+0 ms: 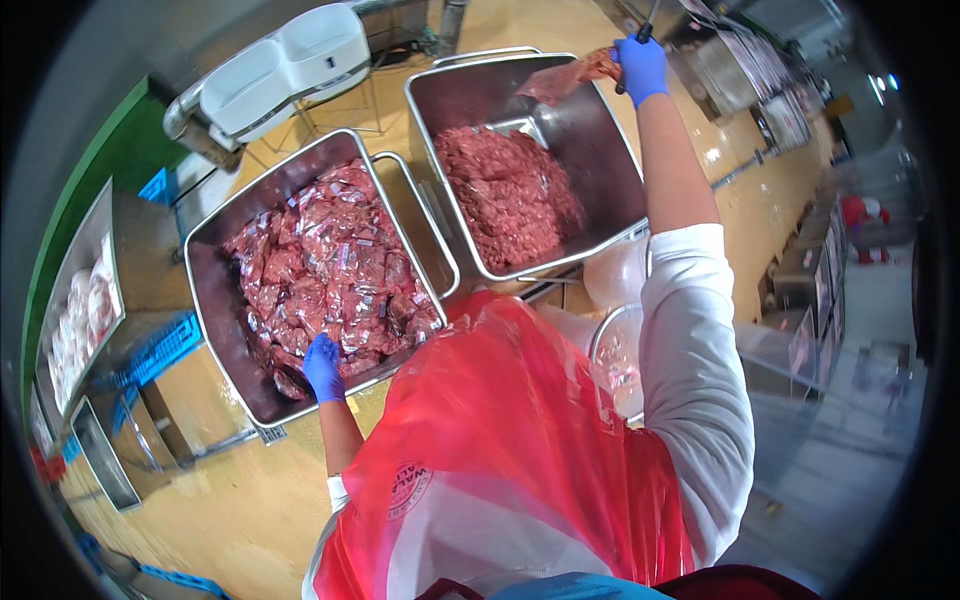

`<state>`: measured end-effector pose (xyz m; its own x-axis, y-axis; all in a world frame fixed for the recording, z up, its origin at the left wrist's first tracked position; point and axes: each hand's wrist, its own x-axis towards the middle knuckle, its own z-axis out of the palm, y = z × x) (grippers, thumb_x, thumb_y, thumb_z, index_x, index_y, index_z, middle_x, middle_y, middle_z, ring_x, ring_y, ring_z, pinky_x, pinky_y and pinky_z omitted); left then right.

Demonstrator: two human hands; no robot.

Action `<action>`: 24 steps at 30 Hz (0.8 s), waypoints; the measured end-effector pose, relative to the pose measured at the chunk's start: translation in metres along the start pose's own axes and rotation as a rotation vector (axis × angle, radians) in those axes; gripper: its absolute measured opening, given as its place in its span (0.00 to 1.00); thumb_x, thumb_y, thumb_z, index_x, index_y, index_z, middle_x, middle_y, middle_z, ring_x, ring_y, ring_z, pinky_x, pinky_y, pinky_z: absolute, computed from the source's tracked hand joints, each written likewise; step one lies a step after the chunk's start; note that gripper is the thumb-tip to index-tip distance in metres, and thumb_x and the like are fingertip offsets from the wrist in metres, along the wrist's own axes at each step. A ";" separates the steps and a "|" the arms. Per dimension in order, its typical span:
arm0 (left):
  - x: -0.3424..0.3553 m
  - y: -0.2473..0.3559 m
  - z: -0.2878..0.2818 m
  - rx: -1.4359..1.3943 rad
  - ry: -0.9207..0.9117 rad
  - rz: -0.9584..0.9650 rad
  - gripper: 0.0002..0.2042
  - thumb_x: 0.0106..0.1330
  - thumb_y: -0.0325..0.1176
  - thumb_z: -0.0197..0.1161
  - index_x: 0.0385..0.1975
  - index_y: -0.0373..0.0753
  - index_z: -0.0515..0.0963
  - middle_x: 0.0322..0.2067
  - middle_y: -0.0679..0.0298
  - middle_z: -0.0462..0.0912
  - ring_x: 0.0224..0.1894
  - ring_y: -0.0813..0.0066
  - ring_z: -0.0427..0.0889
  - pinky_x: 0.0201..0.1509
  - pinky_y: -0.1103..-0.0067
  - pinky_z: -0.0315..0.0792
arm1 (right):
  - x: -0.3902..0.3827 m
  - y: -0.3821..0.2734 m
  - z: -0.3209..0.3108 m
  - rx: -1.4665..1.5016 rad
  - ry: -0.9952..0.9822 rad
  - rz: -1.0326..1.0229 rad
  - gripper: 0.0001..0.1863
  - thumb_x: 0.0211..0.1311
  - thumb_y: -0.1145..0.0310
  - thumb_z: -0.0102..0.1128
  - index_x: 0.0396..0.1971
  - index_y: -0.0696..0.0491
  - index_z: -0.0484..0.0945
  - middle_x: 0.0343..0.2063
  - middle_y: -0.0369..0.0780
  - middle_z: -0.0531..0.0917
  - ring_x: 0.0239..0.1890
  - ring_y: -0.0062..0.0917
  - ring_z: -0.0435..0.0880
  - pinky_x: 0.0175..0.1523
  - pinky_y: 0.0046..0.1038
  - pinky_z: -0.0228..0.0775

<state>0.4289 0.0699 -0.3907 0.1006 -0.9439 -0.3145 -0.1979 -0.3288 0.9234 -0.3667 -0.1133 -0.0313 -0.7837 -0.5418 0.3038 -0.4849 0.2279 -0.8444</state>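
A large steel tub (213, 300) on the left is heaped with plastic-wrapped pieces of red meat (330, 240). My left hand (322, 368), in a blue glove, reaches in at its near side, fingers closed together against a wrapped piece; the fingertips are partly hidden. My right hand (642, 66), also blue-gloved, is raised over the far right corner of a second steel tub (610, 170). It is closed around a black-handled knife (645, 33), whose thin metal part points up and away. A limp, red-stained plastic bag (565, 80) hangs from the same hand over ground meat (505, 195).
A clear bin (618, 360) with stained plastic stands right of my red apron. Beyond the tubs is a white double basin (285, 70). On the left, a steel tray (110, 290) holds pale bagged goods above a blue crate (160, 350). Stacked steel containers (800, 290) line the right.
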 end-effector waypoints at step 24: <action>0.080 0.055 0.133 0.558 -0.630 0.277 0.13 0.69 0.33 0.58 0.46 0.33 0.81 0.37 0.65 0.82 0.36 0.77 0.80 0.42 0.81 0.77 | -0.700 0.162 -0.419 -0.678 0.187 1.114 0.33 0.64 0.42 0.57 0.33 0.65 0.80 0.30 0.57 0.83 0.36 0.45 0.85 0.42 0.40 0.75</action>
<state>0.2960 -0.0279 -0.3944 -0.5447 -0.7792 -0.3101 -0.5988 0.1025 0.7943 -0.0597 0.6417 -0.1960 -0.9022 0.3056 -0.3045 0.3971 0.8640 -0.3096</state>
